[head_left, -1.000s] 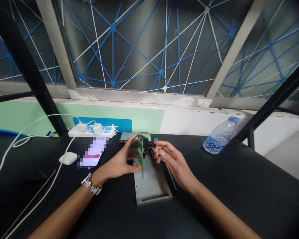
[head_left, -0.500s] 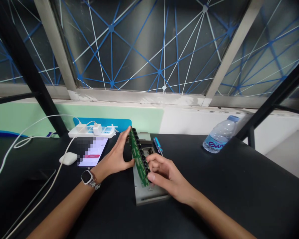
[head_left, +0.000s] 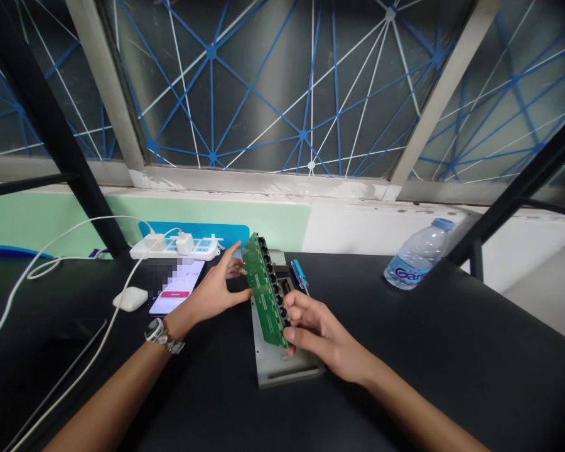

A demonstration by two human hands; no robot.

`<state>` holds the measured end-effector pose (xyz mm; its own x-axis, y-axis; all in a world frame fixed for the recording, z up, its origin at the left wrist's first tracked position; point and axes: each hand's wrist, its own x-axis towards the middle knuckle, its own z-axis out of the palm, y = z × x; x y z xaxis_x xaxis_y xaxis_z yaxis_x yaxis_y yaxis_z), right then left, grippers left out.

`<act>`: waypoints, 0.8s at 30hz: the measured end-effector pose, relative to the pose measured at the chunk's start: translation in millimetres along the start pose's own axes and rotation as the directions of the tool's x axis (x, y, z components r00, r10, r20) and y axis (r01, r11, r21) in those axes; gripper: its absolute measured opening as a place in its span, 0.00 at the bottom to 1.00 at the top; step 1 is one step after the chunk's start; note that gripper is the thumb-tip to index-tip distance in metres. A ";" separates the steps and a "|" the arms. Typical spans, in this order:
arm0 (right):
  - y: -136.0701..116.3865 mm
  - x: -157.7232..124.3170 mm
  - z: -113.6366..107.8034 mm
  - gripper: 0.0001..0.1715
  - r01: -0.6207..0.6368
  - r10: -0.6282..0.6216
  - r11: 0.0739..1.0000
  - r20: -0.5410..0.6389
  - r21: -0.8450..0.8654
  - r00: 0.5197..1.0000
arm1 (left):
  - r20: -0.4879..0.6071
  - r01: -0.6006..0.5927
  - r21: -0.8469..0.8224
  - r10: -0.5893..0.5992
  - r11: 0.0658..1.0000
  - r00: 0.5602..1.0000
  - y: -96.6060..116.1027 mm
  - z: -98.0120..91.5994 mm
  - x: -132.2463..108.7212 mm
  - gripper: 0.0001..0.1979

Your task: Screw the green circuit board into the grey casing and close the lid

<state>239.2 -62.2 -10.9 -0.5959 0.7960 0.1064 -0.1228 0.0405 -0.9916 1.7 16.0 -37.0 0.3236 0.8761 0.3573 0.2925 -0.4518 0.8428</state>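
Note:
A long green circuit board (head_left: pixel 263 290) with a row of black ports is held tilted above a grey metal case tray (head_left: pixel 282 367) lying on the black table. My left hand (head_left: pixel 214 290) grips the board's far left edge, thumb against it and fingers behind. The near end of the board is pinched by my right hand (head_left: pixel 317 339), whose fingers curl around it. A screwdriver with a blue handle (head_left: pixel 299 274) lies on the table just right of the board.
A phone (head_left: pixel 176 285), a white earbud case (head_left: pixel 129 298) and a white power strip (head_left: pixel 174 248) with cables sit at the left. A lying water bottle (head_left: pixel 417 257) rests at the right. Black frame bars rise at both sides before the window.
The board has been tipped from on edge to a flatter slant, lifted slightly and turned. My right hand moved from the far end to the near end and took hold.

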 end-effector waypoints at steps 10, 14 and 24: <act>-2.0 8.1 -17.8 0.21 -0.047 -0.001 0.972 -0.200 -0.232 0.980 | 0.073 0.110 -0.375 -0.089 0.921 0.993 6.2 -4.7 3.0 0.48; -2.8 7.4 -29.5 0.21 -0.077 0.003 0.908 -0.177 -0.411 0.984 | 0.062 0.128 -0.394 -0.113 0.910 0.992 7.0 -8.5 4.1 0.41; -3.0 9.2 -40.2 0.19 -0.259 0.208 0.913 -0.187 -0.315 0.960 | 0.225 0.198 -0.383 -0.117 0.902 0.967 29.7 -17.1 -1.6 0.36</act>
<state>265.9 -30.7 -9.9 -0.4494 0.8855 -0.1183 0.2922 0.0206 -0.9561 -5.5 4.1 -5.6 0.4809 0.8627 0.1566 -0.0167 -0.1695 0.9854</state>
